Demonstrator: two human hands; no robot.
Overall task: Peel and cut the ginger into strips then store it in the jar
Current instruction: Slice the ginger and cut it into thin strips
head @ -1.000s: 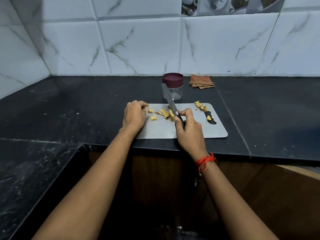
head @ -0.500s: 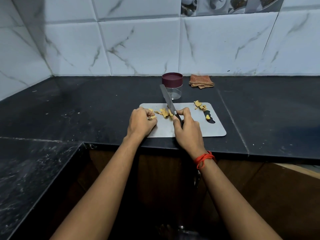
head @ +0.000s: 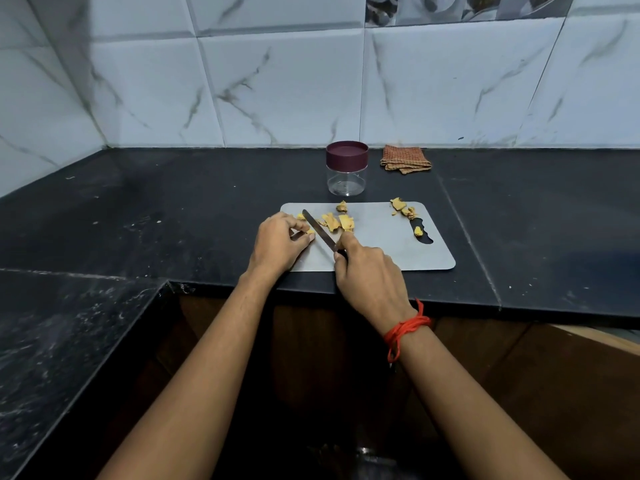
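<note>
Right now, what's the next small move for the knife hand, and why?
Probably press the knife down through the ginger piece the left hand pinches on the cutting board. The right hand grips the handle, blade lying right beside that piece, and the other ginger pieces look chunky, not strips. The lidded jar looks empty, so storing seems premature.

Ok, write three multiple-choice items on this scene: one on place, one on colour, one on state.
1. Where is the jar? A behind the board; B on the board; C on a shelf.
2. Lid colour? A white; B maroon; C green.
3. Right hand? A empty; B holding a spoon; C gripping the knife.
Answers: 1 A, it stands on the counter past the board's far edge; 2 B, the lid is dark maroon; 3 C, the hand is curled round it.
</note>
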